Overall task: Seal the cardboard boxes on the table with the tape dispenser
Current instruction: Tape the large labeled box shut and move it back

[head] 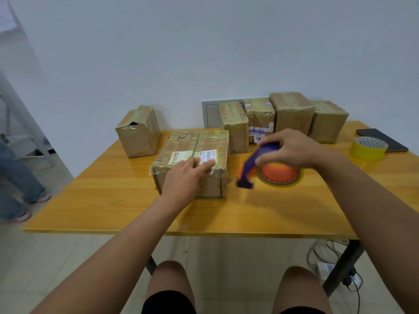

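While boxes (190,159) crowd it, glossy yellow-wood table (113,200) against white wall (204,41).

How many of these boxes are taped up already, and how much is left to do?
The four boxes at the back look fully taped. In hand: the left hand rests on the front box, already partly taped, while the right hand grips the tape dispenser. Left: the box at the far left, whose top gapes open.

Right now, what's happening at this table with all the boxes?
A seated person is taping cardboard boxes. The left hand rests with straight fingers on the labelled box in front, while the right hand grips the blue tape dispenser beside it. Five more boxes stand behind, and a spare yellow tape roll sits at the right.
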`<state>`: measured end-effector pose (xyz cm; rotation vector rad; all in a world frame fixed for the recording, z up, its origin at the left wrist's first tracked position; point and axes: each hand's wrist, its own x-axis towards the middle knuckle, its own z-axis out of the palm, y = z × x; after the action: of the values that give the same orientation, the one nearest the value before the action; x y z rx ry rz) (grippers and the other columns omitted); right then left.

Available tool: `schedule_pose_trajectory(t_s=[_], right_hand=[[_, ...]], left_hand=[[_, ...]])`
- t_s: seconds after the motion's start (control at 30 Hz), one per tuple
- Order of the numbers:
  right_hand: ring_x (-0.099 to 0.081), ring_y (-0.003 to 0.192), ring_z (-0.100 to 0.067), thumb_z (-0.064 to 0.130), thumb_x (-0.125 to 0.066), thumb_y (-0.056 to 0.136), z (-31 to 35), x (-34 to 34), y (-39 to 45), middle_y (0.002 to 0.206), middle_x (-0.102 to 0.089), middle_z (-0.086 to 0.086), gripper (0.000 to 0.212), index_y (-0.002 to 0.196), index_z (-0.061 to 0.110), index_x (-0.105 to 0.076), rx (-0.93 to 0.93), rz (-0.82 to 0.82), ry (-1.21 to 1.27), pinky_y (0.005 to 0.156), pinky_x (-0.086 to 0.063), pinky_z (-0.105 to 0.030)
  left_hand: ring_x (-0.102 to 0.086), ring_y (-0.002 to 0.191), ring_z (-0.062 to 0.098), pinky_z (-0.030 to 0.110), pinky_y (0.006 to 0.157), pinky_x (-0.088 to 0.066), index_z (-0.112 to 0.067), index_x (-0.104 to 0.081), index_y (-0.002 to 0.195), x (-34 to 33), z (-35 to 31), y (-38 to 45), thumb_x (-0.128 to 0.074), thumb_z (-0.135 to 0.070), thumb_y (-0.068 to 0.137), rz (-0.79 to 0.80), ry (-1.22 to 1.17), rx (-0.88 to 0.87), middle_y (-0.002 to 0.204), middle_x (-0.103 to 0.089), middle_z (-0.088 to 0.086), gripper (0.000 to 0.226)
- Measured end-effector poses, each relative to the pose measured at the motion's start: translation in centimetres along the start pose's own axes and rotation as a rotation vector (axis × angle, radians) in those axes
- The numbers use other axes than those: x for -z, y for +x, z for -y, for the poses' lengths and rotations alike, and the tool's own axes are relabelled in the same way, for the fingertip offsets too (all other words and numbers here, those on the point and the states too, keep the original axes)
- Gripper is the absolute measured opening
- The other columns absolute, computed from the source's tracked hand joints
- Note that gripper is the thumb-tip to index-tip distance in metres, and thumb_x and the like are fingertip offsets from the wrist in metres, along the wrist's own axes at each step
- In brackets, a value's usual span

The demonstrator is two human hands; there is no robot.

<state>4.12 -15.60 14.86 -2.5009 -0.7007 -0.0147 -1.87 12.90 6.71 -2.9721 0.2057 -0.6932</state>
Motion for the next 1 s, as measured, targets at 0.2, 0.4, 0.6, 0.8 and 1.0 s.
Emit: schedule_pose_trajectory(t_s=[0.2,0.4,0.6,0.8,1.0], right_hand=[[-0.052,0.099,-0.016,0.06,-0.073,0.072,-3.2,-2.0,-2.0,0.118,-0.06,0.003,0.065,0.125,0.024,-0.062,-0.139,-0.321,0.054,0.068,-0.039,-0.021],[-0.053,0.096,-0.011,0.04,-0.077,0.08,-1.3,-3.7,-0.8,0.114,-0.061,0.004,0.053,0.126,0.019,-0.061,-0.154,-0.663,0.274,0.073,-0.038,-0.012],[-0.056,0.098,-0.008,0.041,-0.078,0.078,1.2,-6.1,1.6,0.117,-0.064,0.003,0.054,0.124,0.018,-0.063,-0.141,-0.784,0.437,0.072,-0.038,0.0],[-0.055,0.096,0.005,0.04,-0.077,0.081,2.5,-6.9,3.8,0.115,-0.06,0.01,0.055,0.128,0.018,-0.06,-0.151,-0.873,0.525,0.074,-0.041,-0.002],[-0.059,0.101,-0.005,0.043,-0.074,0.078,5.5,-6.6,7.1,0.112,-0.061,0.009,0.054,0.125,0.021,-0.06,-0.061,-0.814,0.663,0.078,-0.049,-0.012]], left_hand=[[-0.045,0.127,0.027,0.04,0.104,-0.038,-0.037,-0.036,0.147,0.5,-0.7,-0.3,-0.047,-0.042,0.096,0.007,-0.121,0.015,0.143,-0.048,0.009,0.052],[-0.028,0.14,0.022,0.042,0.114,-0.025,-0.03,-0.051,0.138,2.2,-1.8,0.4,-0.032,-0.068,0.085,0.076,-0.225,0.033,0.149,-0.04,0.002,0.068],[-0.054,0.098,0.019,0.038,0.081,-0.043,-0.018,-0.065,0.095,1.4,-4.2,2.5,-0.034,-0.072,0.09,-0.036,-0.221,0.248,0.101,-0.059,-0.003,0.062],[-0.054,0.09,0.02,0.038,0.077,-0.04,-0.018,-0.061,0.088,-1.0,-4.8,2.6,-0.046,-0.063,0.088,-0.175,-0.145,0.256,0.093,-0.058,-0.001,0.047],[-0.053,0.08,0.02,0.035,0.073,-0.038,-0.019,-0.061,0.083,-2.6,-3.4,2.1,-0.047,-0.076,0.083,-0.284,-0.184,0.148,0.086,-0.058,-0.001,0.059]])
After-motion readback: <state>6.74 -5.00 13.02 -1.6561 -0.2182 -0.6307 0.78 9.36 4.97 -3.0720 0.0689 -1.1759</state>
